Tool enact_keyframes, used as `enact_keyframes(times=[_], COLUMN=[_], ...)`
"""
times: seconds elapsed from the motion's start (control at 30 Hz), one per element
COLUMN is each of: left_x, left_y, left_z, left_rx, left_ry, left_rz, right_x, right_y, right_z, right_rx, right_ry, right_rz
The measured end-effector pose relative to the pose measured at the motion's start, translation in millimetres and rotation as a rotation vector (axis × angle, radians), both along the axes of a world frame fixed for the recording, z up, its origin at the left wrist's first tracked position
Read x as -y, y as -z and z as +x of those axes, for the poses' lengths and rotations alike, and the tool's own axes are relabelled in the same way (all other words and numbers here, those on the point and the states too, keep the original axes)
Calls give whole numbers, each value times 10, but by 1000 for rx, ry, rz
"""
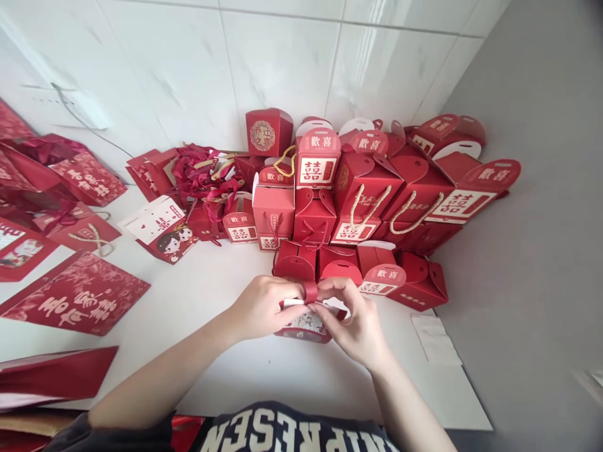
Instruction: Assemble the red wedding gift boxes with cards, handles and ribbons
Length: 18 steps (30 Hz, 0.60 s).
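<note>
A small red box with a pale printed front stands on the white table in front of me, a red ribbon rising in a loop from its top. My left hand pinches at the ribbon's left side, its thumb along the box's top edge. From the right, my right hand closes thumb and fingers on the ribbon near its base. The fingers partly cover the box top, so how the ribbon is fastened cannot be made out.
Stacked red gift boxes fill the back, against the tiled wall. A heap of ribbons lies left of them. Red bags cover the left side. White paper lies at the right, beside a grey wall.
</note>
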State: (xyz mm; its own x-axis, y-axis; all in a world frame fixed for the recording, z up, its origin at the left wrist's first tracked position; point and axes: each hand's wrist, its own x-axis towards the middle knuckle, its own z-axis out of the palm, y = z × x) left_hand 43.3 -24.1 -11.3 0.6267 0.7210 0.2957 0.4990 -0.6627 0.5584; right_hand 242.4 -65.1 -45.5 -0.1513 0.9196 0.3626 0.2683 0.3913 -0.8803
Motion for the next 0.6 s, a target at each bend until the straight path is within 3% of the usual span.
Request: enact_keyframes(times=[0.1, 0.27, 0.37, 0.47, 0.53, 0.6], left_x=[22, 74, 97, 125, 166, 228], left_y=[56, 416, 521, 364, 127, -180], left_z=[-6, -174, -324, -499, -674, -916], left_rx=[113, 206, 174, 194, 211, 222], left_ry=[-16, -26, -23, -24, -74, -230], left_rz=[-213, -704, -751, -783, -758, -616], right_x=[-1, 67, 136, 214, 262, 296], right_y=[49, 247, 409, 543, 597, 629], right_z=[17, 200, 343, 411, 400, 350], right_rx=[-50, -9, 16, -5, -57, -77], right_ry=[-23, 38, 47, 49, 19, -31], right_rz=[18, 72, 142, 156, 161, 154])
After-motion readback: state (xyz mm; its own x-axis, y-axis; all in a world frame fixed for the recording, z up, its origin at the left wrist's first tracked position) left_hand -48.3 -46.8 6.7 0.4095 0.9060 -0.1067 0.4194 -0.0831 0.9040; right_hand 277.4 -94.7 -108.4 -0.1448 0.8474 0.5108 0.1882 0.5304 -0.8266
